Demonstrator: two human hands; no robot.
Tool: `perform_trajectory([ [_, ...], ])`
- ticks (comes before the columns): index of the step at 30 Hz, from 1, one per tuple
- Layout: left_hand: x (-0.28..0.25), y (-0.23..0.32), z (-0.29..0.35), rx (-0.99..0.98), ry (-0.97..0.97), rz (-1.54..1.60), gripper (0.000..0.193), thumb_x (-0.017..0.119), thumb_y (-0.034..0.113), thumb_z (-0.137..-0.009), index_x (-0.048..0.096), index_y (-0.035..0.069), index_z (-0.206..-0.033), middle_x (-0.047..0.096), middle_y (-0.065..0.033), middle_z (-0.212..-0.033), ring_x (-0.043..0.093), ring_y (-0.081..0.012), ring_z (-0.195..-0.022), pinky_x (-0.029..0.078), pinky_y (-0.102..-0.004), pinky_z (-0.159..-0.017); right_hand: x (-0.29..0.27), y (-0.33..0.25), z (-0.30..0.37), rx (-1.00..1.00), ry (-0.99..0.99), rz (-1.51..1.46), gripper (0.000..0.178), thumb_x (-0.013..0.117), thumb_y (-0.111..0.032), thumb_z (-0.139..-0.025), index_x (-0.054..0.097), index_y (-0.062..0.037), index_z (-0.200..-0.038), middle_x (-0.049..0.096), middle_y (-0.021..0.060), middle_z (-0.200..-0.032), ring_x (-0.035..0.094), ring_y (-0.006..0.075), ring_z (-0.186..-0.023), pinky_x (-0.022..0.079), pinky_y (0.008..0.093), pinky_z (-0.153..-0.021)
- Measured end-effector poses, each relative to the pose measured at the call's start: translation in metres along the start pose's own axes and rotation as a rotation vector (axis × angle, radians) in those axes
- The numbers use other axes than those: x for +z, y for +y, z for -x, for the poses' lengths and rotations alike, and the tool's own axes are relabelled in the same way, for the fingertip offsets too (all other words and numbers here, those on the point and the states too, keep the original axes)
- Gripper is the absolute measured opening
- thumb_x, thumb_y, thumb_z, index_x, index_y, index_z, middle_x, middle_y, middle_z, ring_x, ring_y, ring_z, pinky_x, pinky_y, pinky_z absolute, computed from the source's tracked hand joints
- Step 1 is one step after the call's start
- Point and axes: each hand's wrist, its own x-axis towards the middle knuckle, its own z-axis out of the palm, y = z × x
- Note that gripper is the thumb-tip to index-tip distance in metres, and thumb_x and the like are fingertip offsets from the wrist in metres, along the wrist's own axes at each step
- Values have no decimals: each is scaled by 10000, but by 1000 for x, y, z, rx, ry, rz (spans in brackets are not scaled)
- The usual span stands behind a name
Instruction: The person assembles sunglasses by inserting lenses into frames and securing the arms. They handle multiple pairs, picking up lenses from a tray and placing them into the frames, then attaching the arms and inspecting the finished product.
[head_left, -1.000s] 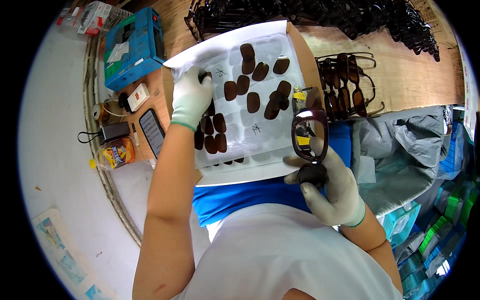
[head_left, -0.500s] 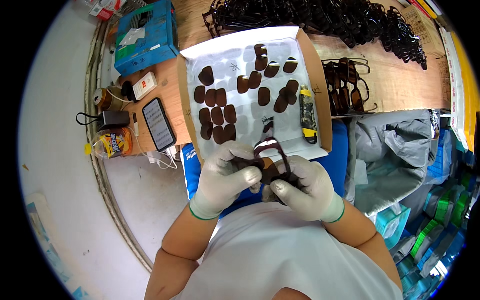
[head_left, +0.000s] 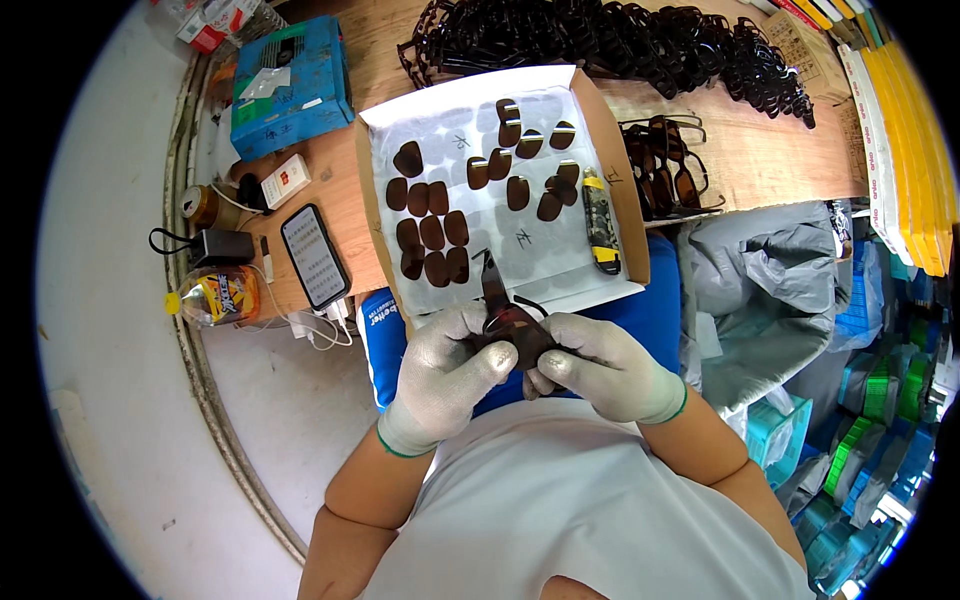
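Note:
Both of my gloved hands are close to my chest and hold one dark sunglasses frame between them. My left hand grips its left side and my right hand grips its right side. One temple arm sticks up toward the tray. Just beyond the hands lies a cardboard tray lined with white paper, holding several loose brown lenses in two groups. A yellow and black tool lies along the tray's right side.
A long pile of black sunglasses frames runs along the back of the wooden bench, with a few finished pairs right of the tray. A phone, a blue crate, a charger and a bottle sit left. Grey bags hang right.
My left hand left the tray of lenses and came back to join my right hand. The frame, first held in the right hand alone, is now gripped by both hands.

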Motion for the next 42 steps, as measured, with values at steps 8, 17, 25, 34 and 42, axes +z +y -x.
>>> perform_trajectory([
  [8,4,4,3,-35,-36,58,197,564,66,-1018,526,-50,-1172,650,-160,-1036,666,-216,-885,578,-365,-743,6,5,0,8,25,106,208,476,-125,-1037,591,40,-1091,620,66,-869,564,150,-811,488,314,-788],
  [17,2,-3,4,52,-5,87,165,583,60,-1012,541,-47,-1130,663,-164,-1022,674,-222,-863,591,-368,-728,11,6,-3,-12,75,23,189,459,-112,-1037,572,39,-1041,584,64,-826,565,152,-774,500,321,-740],
  [25,7,-13,-1,88,45,197,85,588,27,-1012,554,-40,-1054,682,-157,-936,693,-231,-790,603,-369,-684,19,3,1,-83,199,22,223,445,-91,-1014,584,78,-1057,545,54,-800,548,140,-738,506,312,-710],
  [34,18,-14,6,166,221,-133,100,640,23,-984,569,1,-1050,673,-91,-978,627,-119,-888,535,-306,-798,16,14,-4,-247,293,313,204,466,-83,-1007,583,82,-974,602,76,-718,585,144,-637,510,290,-620],
  [42,24,-15,9,55,-26,239,188,548,107,-1044,637,-51,-1093,627,-88,-941,610,-150,-857,508,-311,-786,3,15,-3,-290,172,209,282,504,-166,-1031,582,76,-910,569,54,-620,570,116,-557,484,276,-531],
])
